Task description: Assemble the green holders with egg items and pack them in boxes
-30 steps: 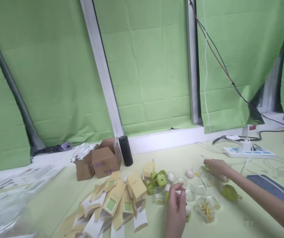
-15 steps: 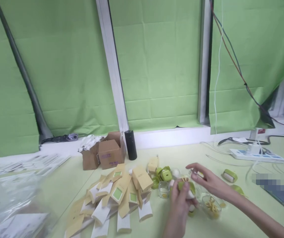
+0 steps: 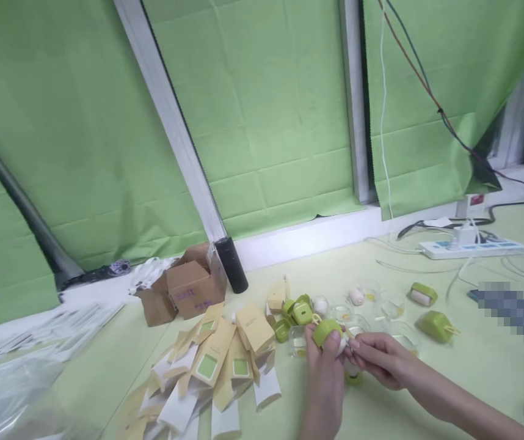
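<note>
A green case (image 3: pixel 327 332) with a white part is in my left hand (image 3: pixel 326 360), whose fingers are wrapped round it. My right hand (image 3: pixel 378 359) pinches at the white part's right side; what its fingertips hold is too small to make out. Just left of the hands lie more green cases (image 3: pixel 302 311) and a white rounded piece (image 3: pixel 320 305). Behind them are clear plastic containers (image 3: pixel 390 304) and another white piece (image 3: pixel 356 296). Two more green cases (image 3: pixel 436 326) sit to the right, one with a yellow loop.
Opened tan and white boxes (image 3: pixel 218 354) are piled left of my hands. Behind stand a cardboard box (image 3: pixel 193 287) and a black bottle (image 3: pixel 231 266). A power strip (image 3: pixel 473 247) with cables lies at the back right. Clear plastic (image 3: pixel 14 391) covers the near left.
My right hand has come down from above the containers to the case in my left hand, its fingers now pinched. The camera view has tilted and turned.
</note>
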Available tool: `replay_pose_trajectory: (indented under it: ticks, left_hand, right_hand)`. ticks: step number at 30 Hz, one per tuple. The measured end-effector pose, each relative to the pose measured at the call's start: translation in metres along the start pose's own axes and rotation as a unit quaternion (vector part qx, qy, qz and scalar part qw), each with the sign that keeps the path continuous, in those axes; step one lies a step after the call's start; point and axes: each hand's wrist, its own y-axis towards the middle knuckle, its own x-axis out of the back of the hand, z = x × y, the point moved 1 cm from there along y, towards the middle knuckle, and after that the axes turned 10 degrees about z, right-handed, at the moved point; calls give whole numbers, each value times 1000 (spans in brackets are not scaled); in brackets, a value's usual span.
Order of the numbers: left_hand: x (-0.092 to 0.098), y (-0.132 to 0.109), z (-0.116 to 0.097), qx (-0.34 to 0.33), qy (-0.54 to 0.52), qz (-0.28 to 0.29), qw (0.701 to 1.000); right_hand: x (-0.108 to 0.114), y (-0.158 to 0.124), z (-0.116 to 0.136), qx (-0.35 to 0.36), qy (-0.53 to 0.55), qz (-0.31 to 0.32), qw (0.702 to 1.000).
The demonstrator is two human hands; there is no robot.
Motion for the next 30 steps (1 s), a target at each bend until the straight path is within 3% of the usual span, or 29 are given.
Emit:
replay_pose_trajectory:
  ticks: [9,15,19,22,25,27,30]
  left_hand:
    - [-3,-4,1,8,26,39,999]
    - [2,-1,9,3,110,53,993]
    - [5,0,8,-21,172,85,981]
    - [5,1,3,-22,250,56,966]
    - [5,3,0,-17,240,-2,971]
    - [4,3,2,-17,207,-12,978]
    - [1,2,8,18,177,-6,984]
  right_hand:
    - [2,-4,-3,10,76,-7,997]
    - [2,-7,-3,38,120,2,992]
    - [4,-9,-2,20,167,7,986]
    - [17,-15,8,36,178,-23,983]
    - [33,-20,19,112,95,-144,979]
    - [37,-19,19,112,-21,-210,971]
    - [31,-11,5,54,-157,-181,969]
